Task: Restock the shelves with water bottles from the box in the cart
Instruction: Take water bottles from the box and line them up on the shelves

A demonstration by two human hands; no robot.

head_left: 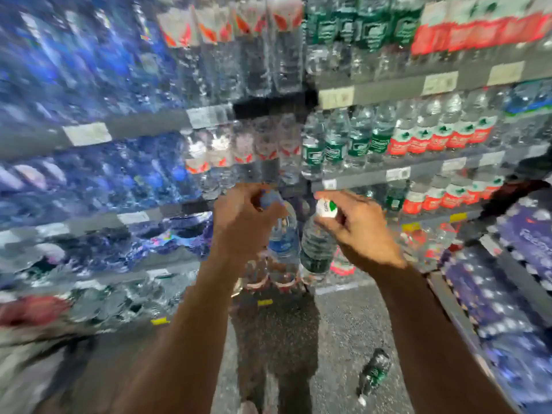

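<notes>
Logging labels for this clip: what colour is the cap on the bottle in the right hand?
White, with a green mark, on the bottle in the right hand; head view.

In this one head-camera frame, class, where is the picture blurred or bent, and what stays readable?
Head view: motion smear is heaviest over the blue packs on the left; shelf edges bow from the wide lens; the left hand and right hand, each gripping a bottle top, remain fairly readable.

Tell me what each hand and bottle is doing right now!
Left hand: fingers curled round the blue-label bottle's top.
Right hand: fingers pinch the green-label bottle's cap.
Blue-label bottle: upright, held.
Green-label bottle: held, tilted.
Floor bottle: lying down, untouched.
</notes>
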